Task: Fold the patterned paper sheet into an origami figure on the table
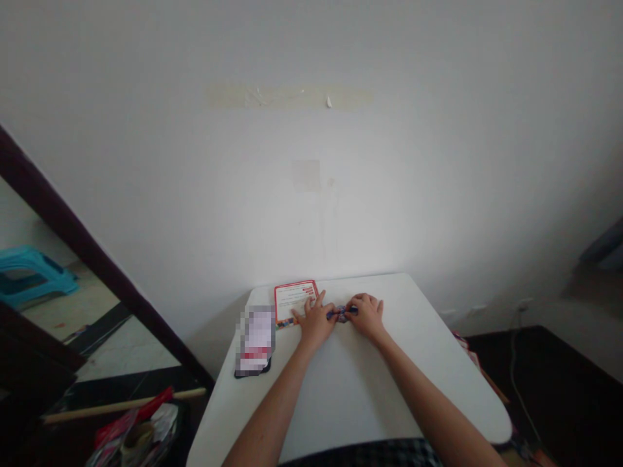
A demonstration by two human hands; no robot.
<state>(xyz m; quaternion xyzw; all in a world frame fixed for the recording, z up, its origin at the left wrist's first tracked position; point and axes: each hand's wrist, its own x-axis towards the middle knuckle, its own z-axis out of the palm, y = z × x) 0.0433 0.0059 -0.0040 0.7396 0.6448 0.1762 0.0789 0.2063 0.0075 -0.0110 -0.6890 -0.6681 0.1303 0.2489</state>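
Between both hands, on the white table (335, 383), is a small dark blue item (342, 314) with a paler, patterned middle. It is too small and too covered by fingers to name its kind. My left hand (318, 320) pinches its left end with thumb and forefinger, the other fingers spread over the corner of a printed card (294, 300). On the opposite side, my right hand (366, 314) has its fingers closed on the right end. The card is white with a red border and a colourful strip along its lower edge.
A phone (252, 372), its screen blurred out, lies at the table's left edge. Behind the table rises a white wall (413, 162). To the left are a dark-framed mirror (102, 259), showing a blue stool (36, 275), and a bin (141, 438) with rubbish.
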